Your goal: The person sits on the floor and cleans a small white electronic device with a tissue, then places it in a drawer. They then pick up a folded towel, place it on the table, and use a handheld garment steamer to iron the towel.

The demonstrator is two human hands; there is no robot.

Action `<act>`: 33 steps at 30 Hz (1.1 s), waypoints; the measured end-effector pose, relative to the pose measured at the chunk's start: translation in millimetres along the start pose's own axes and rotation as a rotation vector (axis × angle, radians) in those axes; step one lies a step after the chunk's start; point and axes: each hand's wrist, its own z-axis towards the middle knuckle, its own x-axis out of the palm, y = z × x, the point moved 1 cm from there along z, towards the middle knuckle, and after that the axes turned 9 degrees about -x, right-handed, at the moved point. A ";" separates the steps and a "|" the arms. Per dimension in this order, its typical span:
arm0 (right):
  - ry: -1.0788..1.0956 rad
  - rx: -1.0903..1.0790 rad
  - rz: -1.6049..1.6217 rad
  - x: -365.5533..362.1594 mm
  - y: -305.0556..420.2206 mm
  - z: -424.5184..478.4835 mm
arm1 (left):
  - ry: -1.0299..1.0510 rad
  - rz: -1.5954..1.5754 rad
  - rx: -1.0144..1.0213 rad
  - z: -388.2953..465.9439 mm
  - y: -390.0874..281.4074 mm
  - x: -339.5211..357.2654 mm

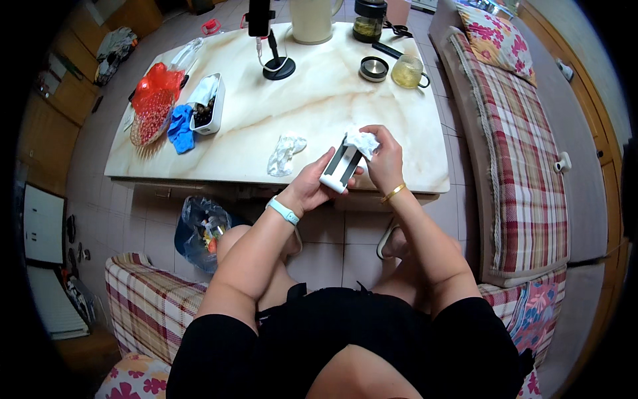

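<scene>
My left hand [315, 184] holds a small white-and-grey oblong device [342, 167], tilted above the table's near edge. Pinched in my right hand [386, 157] is a crumpled white tissue [362, 141], which lies against the far end of the device. The device's exact kind cannot be told. A second crumpled white tissue [286, 154] rests on the marble-patterned table [309, 109], just left of my hands. The fingers of my left hand wrap under the device and are partly hidden by it.
A phone stand [279, 68], a pitcher [311, 20], a steel lid [374, 68] and a glass cup [407, 72] stand farther back. At left are a white container [214, 112], a blue cloth [181, 128] and a glass bowl [151, 119]. A lined bin [202, 234] stands below.
</scene>
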 end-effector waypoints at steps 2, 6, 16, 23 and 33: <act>0.119 -0.305 -0.093 8.1 13.6 -3.1 | -0.065 0.000 0.112 0.1 3.4 -14.6; 0.307 -0.515 -0.014 20.0 32.0 -28.5 | -0.280 0.065 0.193 9.9 5.2 -30.3; 0.277 -0.246 -0.025 47.6 0.7 -38.7 | -0.555 0.258 0.731 -149.3 -70.5 1.8; 0.361 -0.020 -0.009 85.8 -22.8 -47.2 | -1.063 0.209 0.659 -307.0 -20.3 -163.3; 0.224 0.158 0.106 97.4 -49.8 -56.2 | -1.929 1.148 0.120 -403.9 -3.6 -315.9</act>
